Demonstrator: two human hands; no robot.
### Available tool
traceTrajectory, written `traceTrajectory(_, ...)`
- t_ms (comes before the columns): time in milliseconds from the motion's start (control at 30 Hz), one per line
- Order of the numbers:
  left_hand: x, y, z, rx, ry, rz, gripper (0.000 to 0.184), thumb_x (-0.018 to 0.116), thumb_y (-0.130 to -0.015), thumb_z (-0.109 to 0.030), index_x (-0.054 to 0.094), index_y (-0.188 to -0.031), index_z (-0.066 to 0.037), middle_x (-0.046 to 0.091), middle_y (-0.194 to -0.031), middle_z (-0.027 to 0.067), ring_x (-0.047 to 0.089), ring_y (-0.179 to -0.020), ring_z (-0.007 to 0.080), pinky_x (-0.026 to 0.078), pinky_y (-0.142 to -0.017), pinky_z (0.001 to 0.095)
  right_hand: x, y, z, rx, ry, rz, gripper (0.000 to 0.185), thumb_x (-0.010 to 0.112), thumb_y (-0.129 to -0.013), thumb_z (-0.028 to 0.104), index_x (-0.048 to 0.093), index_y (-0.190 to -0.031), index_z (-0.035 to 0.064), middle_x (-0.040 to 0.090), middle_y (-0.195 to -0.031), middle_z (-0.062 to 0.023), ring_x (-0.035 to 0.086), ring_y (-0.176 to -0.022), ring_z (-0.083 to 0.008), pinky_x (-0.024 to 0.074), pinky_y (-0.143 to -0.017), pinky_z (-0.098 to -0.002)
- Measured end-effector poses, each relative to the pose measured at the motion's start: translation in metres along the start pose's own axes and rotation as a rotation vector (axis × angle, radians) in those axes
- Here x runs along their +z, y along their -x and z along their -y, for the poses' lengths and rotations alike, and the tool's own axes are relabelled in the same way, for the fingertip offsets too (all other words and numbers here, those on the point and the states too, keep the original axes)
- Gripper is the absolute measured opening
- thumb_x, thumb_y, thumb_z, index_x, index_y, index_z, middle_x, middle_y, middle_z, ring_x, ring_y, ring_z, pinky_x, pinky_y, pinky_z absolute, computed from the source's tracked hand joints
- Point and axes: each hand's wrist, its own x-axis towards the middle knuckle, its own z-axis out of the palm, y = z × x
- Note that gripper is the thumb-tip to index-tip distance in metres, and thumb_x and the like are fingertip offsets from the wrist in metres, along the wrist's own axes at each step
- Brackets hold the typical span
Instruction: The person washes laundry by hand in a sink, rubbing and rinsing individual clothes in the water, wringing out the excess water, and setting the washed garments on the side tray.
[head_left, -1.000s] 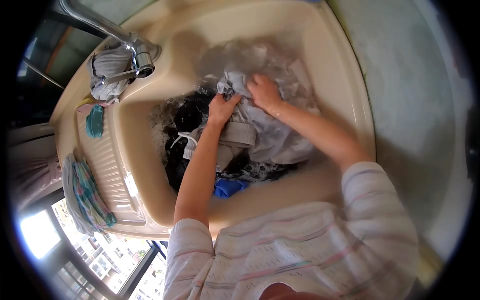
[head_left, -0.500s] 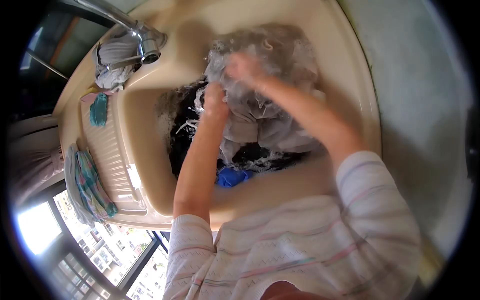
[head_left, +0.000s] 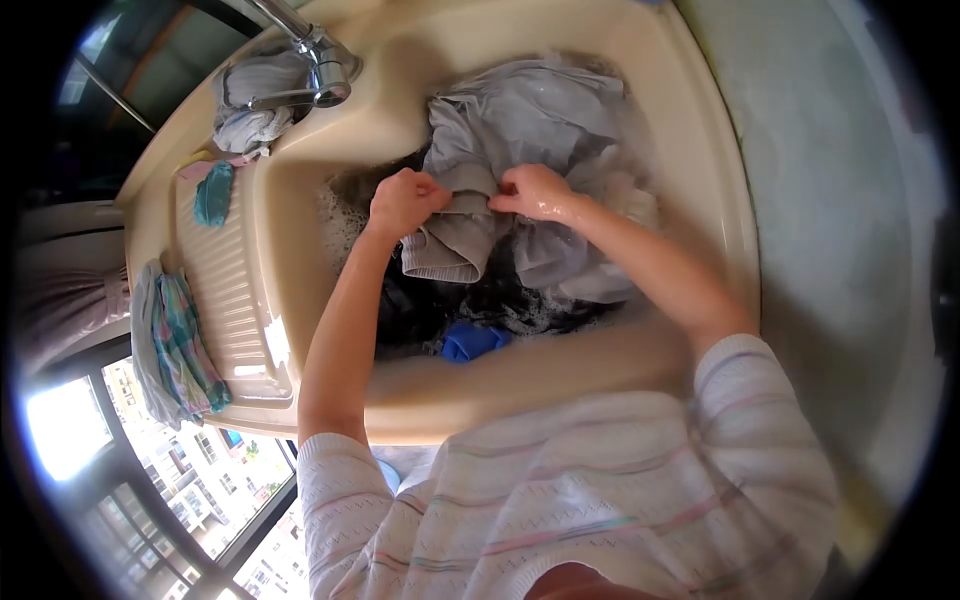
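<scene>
A wet grey garment [head_left: 540, 100] with a ribbed cuff lies spread in the sudsy water of a beige sink basin [head_left: 620, 345]. My left hand [head_left: 406, 203] is closed, pinching the left edge of a tube-like section above the cuff. On the opposite edge of that same section, my right hand [head_left: 537, 192] also pinches the cloth. The part between my hands lies fairly flat, with its cuff end toward me. Dark cloth [head_left: 440, 310] lies under it in the water. A crumpled blue cloth [head_left: 474, 341] sits at the near side of the basin.
A chrome tap [head_left: 325, 70] rises at the back left, beside bunched grey cloth [head_left: 262, 95]. On the ribbed washboard [head_left: 220, 270] at left is a teal cloth [head_left: 213, 193]. Grey and plaid cloths [head_left: 180, 345] hang over the sink's left edge. A pale wall stands at right.
My hands have come toward me from the blurred, bunched garment and moved apart. The ribbed cuff section now shows, laid flatter between them. The view has shifted slightly.
</scene>
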Motion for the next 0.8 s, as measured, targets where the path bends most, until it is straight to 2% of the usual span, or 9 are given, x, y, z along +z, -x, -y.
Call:
traceTrajectory(133, 0.003, -0.002, -0.011, 0.304, 0.008, -0.174, 0.061, 0.069, -0.066, -0.033, 0.048, -0.119, -0.011, 0.060, -0.100, 0.0143, 0.057, -0.095, 0.0293, 0.044, -0.080, 0.0356, -0.031, -0.011, 0.008, -0.098, -0.215, -0.130, 0.019, 0.057, -0.072, 0.024, 0.062, -0.072, 0.0057, 0.059, -0.068, -0.0152, 0.057, -0.064, -0.0325, 0.0437, -0.057, -0.0394)
traceTrajectory(267, -0.003, -0.010, -0.057, 0.369, 0.117, -0.389, 0.062, 0.072, -0.063, -0.033, 0.049, -0.115, -0.008, 0.061, -0.094, 0.0188, 0.058, -0.086, 0.0372, 0.047, -0.075, 0.0416, -0.080, -0.015, 0.078, -0.328, -0.187, -0.279, 0.024, 0.061, -0.071, 0.027, 0.059, -0.068, 0.0034, 0.058, -0.063, -0.0135, 0.057, -0.058, -0.0281, 0.0440, -0.055, -0.0357)
traceTrajectory(300, -0.009, -0.020, -0.055, 0.343, 0.082, -0.368, 0.053, 0.071, -0.066, -0.027, 0.053, -0.110, -0.005, 0.063, -0.086, 0.0146, 0.062, -0.077, 0.0314, 0.049, -0.068, 0.0372, -0.085, -0.014, 0.086, -0.356, -0.202, -0.329, 0.027, 0.063, -0.071, 0.029, 0.058, -0.068, 0.0028, 0.058, -0.061, -0.0129, 0.057, -0.057, -0.0263, 0.0441, -0.054, -0.0351)
traceTrajectory(400, -0.054, -0.019, -0.068, 0.156, 0.667, -0.385, 0.037, 0.068, -0.071, -0.020, 0.058, -0.101, -0.001, 0.063, -0.077, 0.0103, 0.062, -0.071, 0.0216, 0.049, -0.062, 0.0312, -0.089, -0.004, 0.089, -0.270, -0.453, -0.496, 0.041, 0.066, -0.071, 0.042, 0.057, -0.067, 0.0023, 0.058, -0.059, -0.0097, 0.056, -0.055, -0.0204, 0.0445, -0.053, -0.0334)
traceTrajectory(500, -0.093, -0.004, -0.096, 0.019, 1.262, -0.431, 0.022, 0.062, -0.075, -0.014, 0.060, -0.086, 0.005, 0.060, -0.070, 0.0099, 0.059, -0.060, 0.0175, 0.046, -0.050, 0.0322, -0.047, 0.041, 0.080, -0.091, -0.148, -0.121, 0.059, 0.071, -0.065, 0.053, 0.057, -0.089, 0.0013, 0.060, -0.074, -0.0097, 0.059, -0.068, -0.0192, 0.0470, -0.062, -0.0307)
traceTrajectory(600, -0.110, -0.003, -0.117, 0.107, 1.232, -0.414, 0.024, 0.062, -0.075, -0.015, 0.059, -0.084, 0.007, 0.059, -0.071, 0.0106, 0.059, -0.057, 0.0181, 0.046, -0.047, 0.0330, 0.028, 0.051, 0.055, -0.080, -0.207, 0.133, 0.061, 0.065, -0.068, 0.056, 0.059, -0.097, 0.0031, 0.064, -0.077, -0.0111, 0.060, -0.075, -0.0228, 0.0446, -0.074, -0.0303)
traceTrajectory(667, -0.117, 0.001, -0.136, 0.121, 1.202, -0.420, 0.024, 0.063, -0.075, -0.016, 0.058, -0.087, 0.005, 0.060, -0.076, 0.0113, 0.061, -0.063, 0.0200, 0.050, -0.053, 0.0341, 0.041, 0.046, 0.058, -0.002, -0.378, 0.058, 0.071, 0.063, -0.065, 0.060, 0.058, -0.097, -0.0040, 0.059, -0.098, -0.0243, 0.057, -0.094, -0.0346, 0.0427, -0.083, -0.0389)
traceTrajectory(767, -0.129, 0.003, -0.147, 0.161, 1.324, -0.400, 0.025, 0.066, -0.075, -0.010, 0.056, -0.093, 0.005, 0.062, -0.084, 0.0126, 0.062, -0.071, 0.0236, 0.053, -0.060, 0.0366, 0.015, 0.042, 0.070, 0.246, -0.294, 0.170, 0.057, 0.058, -0.073, 0.049, 0.058, -0.094, -0.0049, 0.060, -0.090, -0.0257, 0.061, -0.081, -0.0354, 0.0467, -0.071, -0.0402)
traceTrajectory(800, -0.135, 0.003, -0.145, 0.199, 1.346, -0.397, 0.025, 0.066, -0.074, -0.009, 0.056, -0.093, 0.005, 0.062, -0.085, 0.0129, 0.062, -0.071, 0.0239, 0.053, -0.061, 0.0362, 0.037, 0.031, 0.050, 0.193, -0.534, -0.129, 0.042, 0.054, -0.079, 0.037, 0.058, -0.090, -0.0037, 0.061, -0.083, -0.0215, 0.062, -0.073, -0.0311, 0.0486, -0.060, -0.0387)
